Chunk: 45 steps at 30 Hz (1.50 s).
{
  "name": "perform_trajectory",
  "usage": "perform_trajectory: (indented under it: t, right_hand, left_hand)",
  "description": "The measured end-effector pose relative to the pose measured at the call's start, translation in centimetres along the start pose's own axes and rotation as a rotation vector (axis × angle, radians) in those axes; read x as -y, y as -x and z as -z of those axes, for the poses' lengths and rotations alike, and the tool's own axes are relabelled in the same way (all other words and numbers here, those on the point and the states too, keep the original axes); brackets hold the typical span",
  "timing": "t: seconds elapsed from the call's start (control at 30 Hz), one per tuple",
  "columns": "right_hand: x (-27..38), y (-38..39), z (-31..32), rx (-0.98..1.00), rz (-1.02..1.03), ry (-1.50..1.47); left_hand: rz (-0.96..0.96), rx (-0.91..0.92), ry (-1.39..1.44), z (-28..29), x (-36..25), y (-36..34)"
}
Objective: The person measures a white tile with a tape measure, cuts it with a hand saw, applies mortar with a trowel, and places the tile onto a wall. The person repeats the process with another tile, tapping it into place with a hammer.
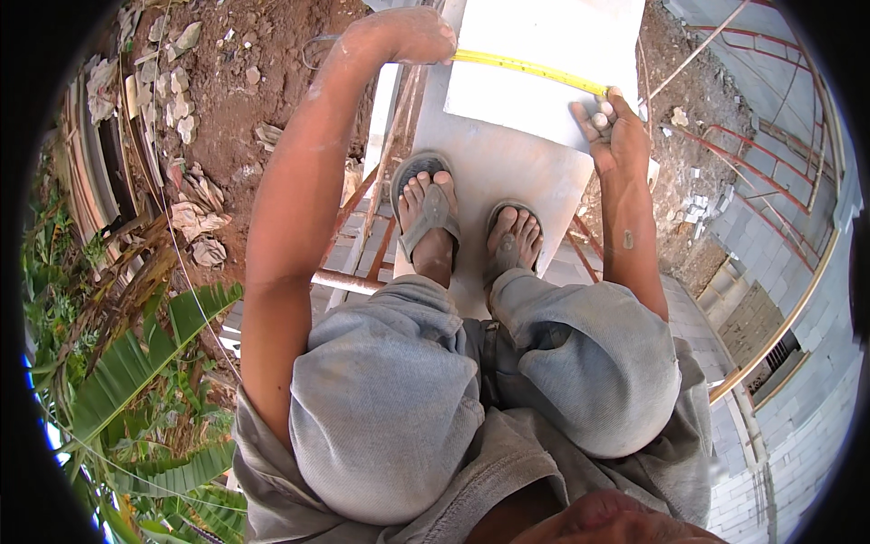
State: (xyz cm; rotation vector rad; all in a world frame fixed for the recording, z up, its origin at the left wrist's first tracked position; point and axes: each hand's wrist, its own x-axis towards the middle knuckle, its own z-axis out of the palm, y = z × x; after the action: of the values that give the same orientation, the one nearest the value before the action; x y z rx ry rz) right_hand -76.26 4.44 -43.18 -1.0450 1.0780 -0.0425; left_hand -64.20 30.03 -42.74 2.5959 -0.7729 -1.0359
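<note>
One yellow tape [530, 67] (bowed) across flat board [521, 104]; right hand [619, 134] pinching it, left hand [410, 34] curled, grip hidden.

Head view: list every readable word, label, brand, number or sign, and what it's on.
No text is legible in this view.
Yellow measuring tape, stretched between the left hand and right hand: dark marks along it, too small and blurred to read.
White slab: glare, no text visible.
Sandals: no lettering visible.
Grey block wall: no sign visible.
</note>
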Motion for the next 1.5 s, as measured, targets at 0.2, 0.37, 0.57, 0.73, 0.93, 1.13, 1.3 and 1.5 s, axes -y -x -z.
perform_trajectory:
  t: [0.2,0.37,0.57,0.73,0.93,1.13,1.3,1.5]
  right_hand:
    - [-0.8,1.0,0.8,-0.007,-0.031,-0.003]
    - [-1.2,1.7,1.6,-0.009,-0.055,-0.001]
    - [-1.9,2.4,2.9,0.009,-0.092,-0.022]
    - [-2.3,3.0,3.4,-0.002,-0.107,-0.008]
    - [-3.2,3.8,3.7,0.014,-0.123,0.006]
    - [-3.0,4.8,4.3,0.006,-0.128,-0.011]
    - [-6.3,6.5,6.6,-0.028,-0.26,-0.066]
    - [-8.3,8.7,9.5,0.289,-0.402,-0.157]
  left_hand:
    - [-0.046,0.021,0.018,-1.0,0.3,0.7]
    - [-0.079,0.022,0.031,-2.2,0.6,1.2]
    - [-0.07,0.039,0.053,-2.7,0.2,2.4]
    - [-0.026,0.047,0.136,-3.1,-0.2,3.3]
    - [0.025,-0.004,0.136,-4.0,0.0,4.7]
    - [0.077,0.133,0.14,-2.6,-1.8,5.0]
    - [0.163,0.154,0.195,-8.0,-1.6,7.5]
    - [0.21,0.481,0.303,-6.1,-1.5,10.7]
